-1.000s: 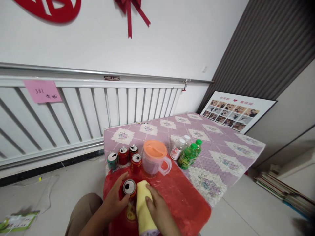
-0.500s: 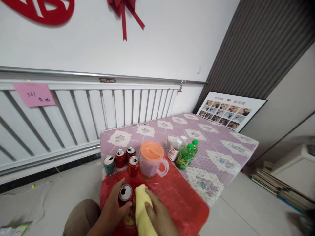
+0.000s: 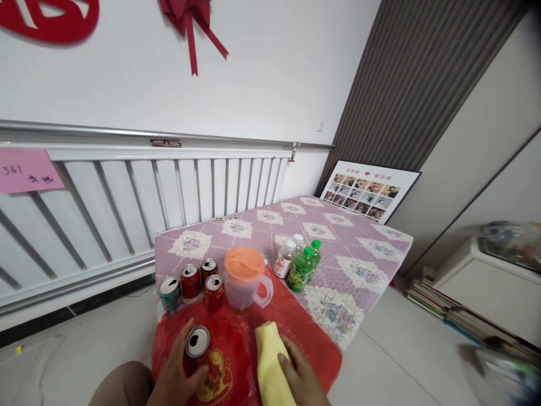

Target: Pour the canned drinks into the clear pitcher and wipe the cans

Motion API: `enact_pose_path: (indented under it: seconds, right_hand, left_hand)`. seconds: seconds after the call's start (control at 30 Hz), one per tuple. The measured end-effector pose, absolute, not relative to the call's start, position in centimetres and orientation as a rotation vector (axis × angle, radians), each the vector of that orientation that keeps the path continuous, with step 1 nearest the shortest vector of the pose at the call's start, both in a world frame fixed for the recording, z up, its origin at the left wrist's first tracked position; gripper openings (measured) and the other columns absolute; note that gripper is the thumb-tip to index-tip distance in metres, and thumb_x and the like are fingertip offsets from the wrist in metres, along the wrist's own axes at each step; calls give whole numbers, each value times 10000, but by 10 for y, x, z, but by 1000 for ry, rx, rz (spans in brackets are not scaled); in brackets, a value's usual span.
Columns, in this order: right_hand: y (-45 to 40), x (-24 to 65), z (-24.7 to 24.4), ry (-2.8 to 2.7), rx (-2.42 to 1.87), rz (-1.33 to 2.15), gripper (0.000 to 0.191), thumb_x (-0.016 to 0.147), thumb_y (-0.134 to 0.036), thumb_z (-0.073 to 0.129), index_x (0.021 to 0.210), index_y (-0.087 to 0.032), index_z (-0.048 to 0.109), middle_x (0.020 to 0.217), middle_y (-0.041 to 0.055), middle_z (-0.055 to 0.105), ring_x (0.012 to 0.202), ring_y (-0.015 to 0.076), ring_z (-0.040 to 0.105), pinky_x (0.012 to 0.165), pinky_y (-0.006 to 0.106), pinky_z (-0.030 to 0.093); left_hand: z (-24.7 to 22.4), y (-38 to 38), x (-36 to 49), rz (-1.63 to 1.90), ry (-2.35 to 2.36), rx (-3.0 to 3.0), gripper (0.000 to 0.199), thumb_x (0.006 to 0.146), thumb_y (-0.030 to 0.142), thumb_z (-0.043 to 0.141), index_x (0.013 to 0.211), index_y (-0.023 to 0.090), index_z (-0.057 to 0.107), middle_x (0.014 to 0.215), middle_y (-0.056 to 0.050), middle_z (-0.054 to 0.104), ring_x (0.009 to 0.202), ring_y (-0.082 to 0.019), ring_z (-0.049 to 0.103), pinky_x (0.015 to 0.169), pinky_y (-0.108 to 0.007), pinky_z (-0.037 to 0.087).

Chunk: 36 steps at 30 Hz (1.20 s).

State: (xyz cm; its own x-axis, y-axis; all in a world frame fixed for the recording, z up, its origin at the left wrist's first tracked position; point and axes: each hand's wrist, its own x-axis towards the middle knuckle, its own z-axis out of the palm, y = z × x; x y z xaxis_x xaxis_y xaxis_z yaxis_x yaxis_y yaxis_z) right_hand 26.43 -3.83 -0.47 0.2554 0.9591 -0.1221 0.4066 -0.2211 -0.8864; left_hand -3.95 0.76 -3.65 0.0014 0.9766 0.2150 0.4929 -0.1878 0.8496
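Our left hand [image 3: 176, 369] curls round an open red metal can [image 3: 198, 345] above the glossy red tray [image 3: 228, 361], our right pinches a soft pale-yellow cloth roll [image 3: 273, 366], and a loose left grip could let the can tip.

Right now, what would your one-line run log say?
left hand: around nearest red can | right hand: holding yellow bundle | pitcher: lidded

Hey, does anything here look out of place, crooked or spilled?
I see no spill around the cans or bottles. Two mild oddities: the pink note hangs crooked on the radiator, and the glasses lie above it, by the pipe, an unusual spot for them.
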Motion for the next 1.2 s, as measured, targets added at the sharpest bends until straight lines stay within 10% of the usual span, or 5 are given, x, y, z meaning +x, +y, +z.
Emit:
enact_pose_path:
  seconds: [0.97,1.2]
  right_hand:
    - [-45,259,5,-1474,-1779,368,491,813,-413,558,1236,-167,604,1268,137,623,1201,318,541,1062,509,384]
    - [-52,209,27,-1730,-1557,734,770,649,-218,704,1382,-157,476,1424,146,488,1327,340,423,1110,500,327]
  left_hand:
    - [24,-1,-17,1157,1373,1617,782,621,237,680,1353,171,410,1369,-133,537,1252,-340,512,1072,-511,409]
    - [21,-9,13,1088,1197,1745,859,599,153,654,1406,179,362,1397,-114,520,1270,-327,500,1064,-448,446]
